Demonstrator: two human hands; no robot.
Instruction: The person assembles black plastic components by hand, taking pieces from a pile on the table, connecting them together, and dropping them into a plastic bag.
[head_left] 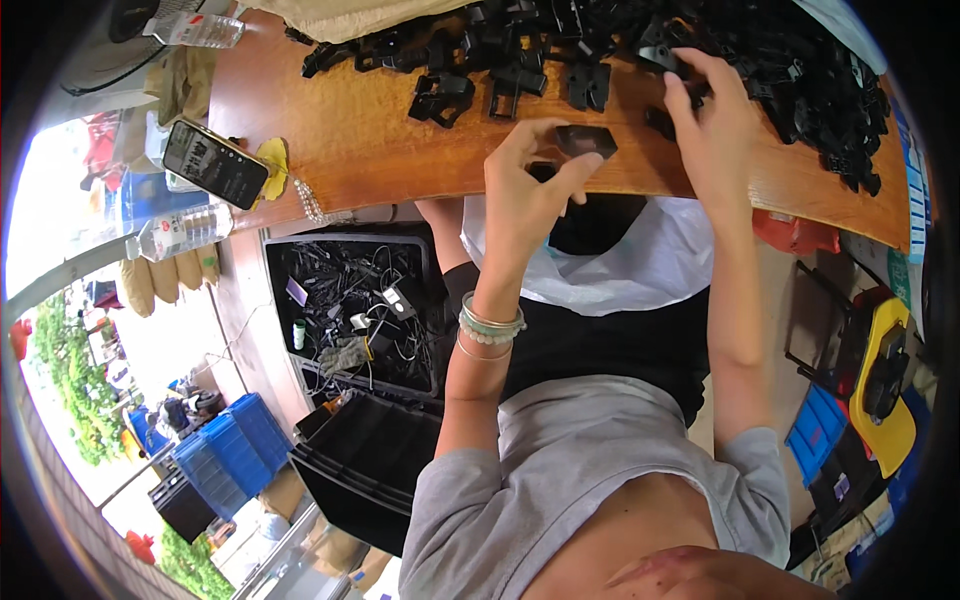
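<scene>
My left hand [533, 180] is closed on a small, dark, box-like plastic part [587, 140], pinched between thumb and fingers above the table's near edge. Its exact kind is unclear. Farther right, my right hand [715, 120] reaches to the near side of a heap of black plastic parts [790, 85]. Its curled thumb and index finger are at a black plastic part [658, 57], and the other fingers are partly hidden. Several loose black bracket-like parts [440, 98] lie on the wooden table [350, 130] beyond my left hand.
A white plastic bag [640, 270] hangs open at my lap under the table edge. At the left are a phone [215, 163], a clear bottle [180, 232] and a beaded strand [308, 202]. Below them stands a black crate [435, 330] of cables and parts.
</scene>
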